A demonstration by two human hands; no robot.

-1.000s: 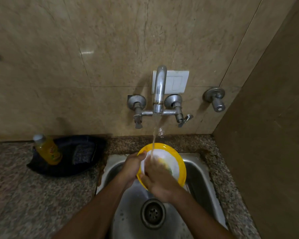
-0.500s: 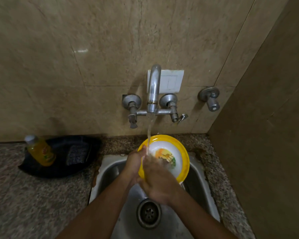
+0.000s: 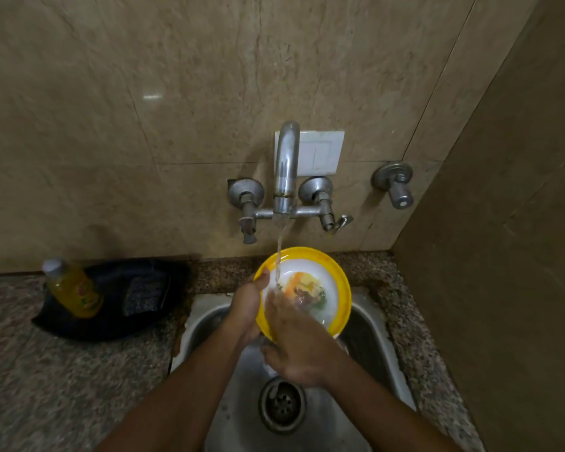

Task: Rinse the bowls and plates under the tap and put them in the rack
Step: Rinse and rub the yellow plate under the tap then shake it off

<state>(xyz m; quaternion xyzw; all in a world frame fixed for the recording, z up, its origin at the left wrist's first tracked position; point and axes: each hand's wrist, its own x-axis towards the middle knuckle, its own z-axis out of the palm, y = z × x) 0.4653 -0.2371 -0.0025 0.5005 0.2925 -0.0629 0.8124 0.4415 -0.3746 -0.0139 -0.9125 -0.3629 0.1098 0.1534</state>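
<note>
A yellow-rimmed plate [image 3: 335, 282] with a white centre and a coloured picture is tilted over the steel sink [image 3: 206, 324], under the running tap [image 3: 286, 168]. The water stream lands on the plate's left part. My left hand [image 3: 247, 305] grips the plate's left rim, thumb on the front face. My right hand [image 3: 296, 344] lies with straight fingers on the plate's lower face, under the stream. No rack is in view.
A yellow soap bottle [image 3: 74, 290] and a dark scrub pad [image 3: 144, 296] lie in a black tray [image 3: 111, 327] on the granite counter at left. A side wall [image 3: 503, 256] stands close on the right. The drain [image 3: 282, 404] sits below my hands.
The plate has shifted slightly right and up under the stream, showing more of its picture. My right hand has slid down and left across its face.
</note>
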